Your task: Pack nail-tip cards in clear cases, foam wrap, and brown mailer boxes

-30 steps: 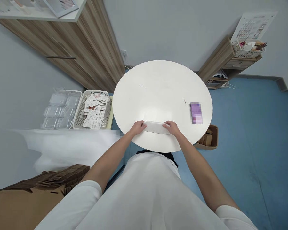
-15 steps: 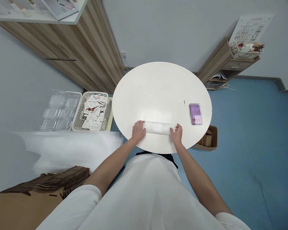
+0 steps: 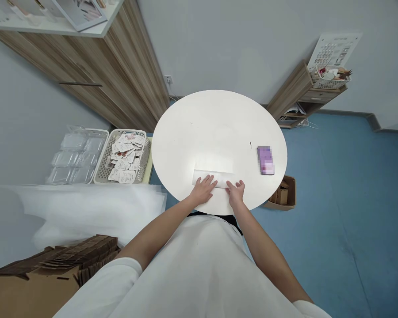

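- white oval table [image 3: 219, 119]: bears a white strip [image 3: 223, 177] near the wearer.
- left hand [image 3: 202, 191]: spread over the strip, unclenched.
- right hand [image 3: 236, 193]: fingertips at its near edge; grasp cannot be told.
- good handling: light, even pressure, edges aligned.
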### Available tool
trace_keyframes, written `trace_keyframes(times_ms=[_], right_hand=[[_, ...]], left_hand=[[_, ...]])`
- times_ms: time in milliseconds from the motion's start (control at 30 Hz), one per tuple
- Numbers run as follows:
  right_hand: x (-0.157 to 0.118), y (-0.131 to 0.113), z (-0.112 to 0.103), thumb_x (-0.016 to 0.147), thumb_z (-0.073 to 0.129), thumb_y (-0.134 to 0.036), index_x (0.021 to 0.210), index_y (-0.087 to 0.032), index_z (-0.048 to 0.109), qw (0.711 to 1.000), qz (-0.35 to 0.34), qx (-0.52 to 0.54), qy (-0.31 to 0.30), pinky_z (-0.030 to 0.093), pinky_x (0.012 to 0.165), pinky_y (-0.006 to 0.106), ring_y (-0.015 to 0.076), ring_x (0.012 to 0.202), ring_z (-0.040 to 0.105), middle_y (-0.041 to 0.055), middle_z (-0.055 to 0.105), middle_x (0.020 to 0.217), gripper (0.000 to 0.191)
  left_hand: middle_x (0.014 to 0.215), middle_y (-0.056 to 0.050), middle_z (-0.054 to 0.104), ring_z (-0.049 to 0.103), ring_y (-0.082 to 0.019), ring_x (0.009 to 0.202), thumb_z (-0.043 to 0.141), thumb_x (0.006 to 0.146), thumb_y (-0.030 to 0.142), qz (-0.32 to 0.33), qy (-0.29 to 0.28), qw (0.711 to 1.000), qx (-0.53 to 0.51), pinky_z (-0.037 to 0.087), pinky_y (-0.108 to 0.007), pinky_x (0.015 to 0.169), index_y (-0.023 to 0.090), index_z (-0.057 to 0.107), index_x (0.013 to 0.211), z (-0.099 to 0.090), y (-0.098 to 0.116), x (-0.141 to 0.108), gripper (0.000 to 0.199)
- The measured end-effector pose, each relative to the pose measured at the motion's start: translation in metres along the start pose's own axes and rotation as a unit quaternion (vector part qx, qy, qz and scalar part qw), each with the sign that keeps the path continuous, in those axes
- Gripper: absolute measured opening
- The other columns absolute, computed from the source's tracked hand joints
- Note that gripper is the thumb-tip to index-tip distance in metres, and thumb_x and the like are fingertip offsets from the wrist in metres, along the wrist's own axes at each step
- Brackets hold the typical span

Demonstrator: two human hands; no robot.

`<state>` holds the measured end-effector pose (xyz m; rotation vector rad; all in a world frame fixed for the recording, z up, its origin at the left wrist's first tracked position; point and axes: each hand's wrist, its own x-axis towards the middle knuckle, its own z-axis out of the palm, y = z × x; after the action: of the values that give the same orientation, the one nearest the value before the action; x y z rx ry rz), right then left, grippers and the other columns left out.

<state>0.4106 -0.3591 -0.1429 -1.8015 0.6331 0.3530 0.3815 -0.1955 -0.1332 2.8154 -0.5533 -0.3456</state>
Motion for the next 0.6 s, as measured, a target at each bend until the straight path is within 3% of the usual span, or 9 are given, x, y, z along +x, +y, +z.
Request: trace_keyframes(times_ms=[167,367,467,600], right_hand=[[0.024,-0.012,-0.007,0.068,0.059,-0.042,0.133,-0.023,0.016,0.999,0.01,0.035,-0.027,0.05,0.074,0.036,0.0261,0.108,0.049,0.0168,0.038,0.127,0.081],[0.038,-0.029,-0.005,0.068,0.057,-0.038,0.107,-0.017,0.047,0.997,-0.024,-0.019,-0.077,0.051,0.063,0.03,0.0194,0.082,0.06,0.0101,0.059,0.098,0.046],[0.039,-0.038,0.001,0.066,0.056,-0.033,0.09,-0.018,0.052,0.995,-0.038,-0.026,-0.091,0.05,0.059,0.027,0.0161,0.07,0.058,0.0054,0.06,0.082,0.029],[0.033,-0.05,0.013,0.063,0.058,-0.031,0.083,-0.019,0.051,0.993,-0.042,-0.028,-0.103,0.048,0.055,0.025,0.0124,0.06,0.054,0.0021,0.057,0.075,0.024]], left_hand=[[0.143,-0.008,0.019,0.013,-0.033,0.131,0.058,0.072,0.038,-0.019,-0.016,1.0,0.004,0.012,-0.06,0.098,0.036,0.026,0.132,0.001,0.007,0.005,0.068],[0.143,-0.013,0.017,0.006,-0.037,0.13,0.063,0.065,0.049,-0.053,-0.027,0.998,0.009,0.009,-0.065,0.094,0.034,0.025,0.133,0.007,0.022,0.012,0.079],[0.143,-0.014,0.018,0.006,-0.037,0.131,0.064,0.063,0.049,-0.049,-0.023,0.998,0.013,0.009,-0.064,0.095,0.032,0.027,0.132,0.008,0.023,0.012,0.08],[0.143,-0.014,0.018,0.008,-0.034,0.131,0.063,0.066,0.046,-0.036,-0.014,0.999,0.002,0.011,-0.057,0.099,0.028,0.027,0.132,0.006,0.016,0.008,0.077]])
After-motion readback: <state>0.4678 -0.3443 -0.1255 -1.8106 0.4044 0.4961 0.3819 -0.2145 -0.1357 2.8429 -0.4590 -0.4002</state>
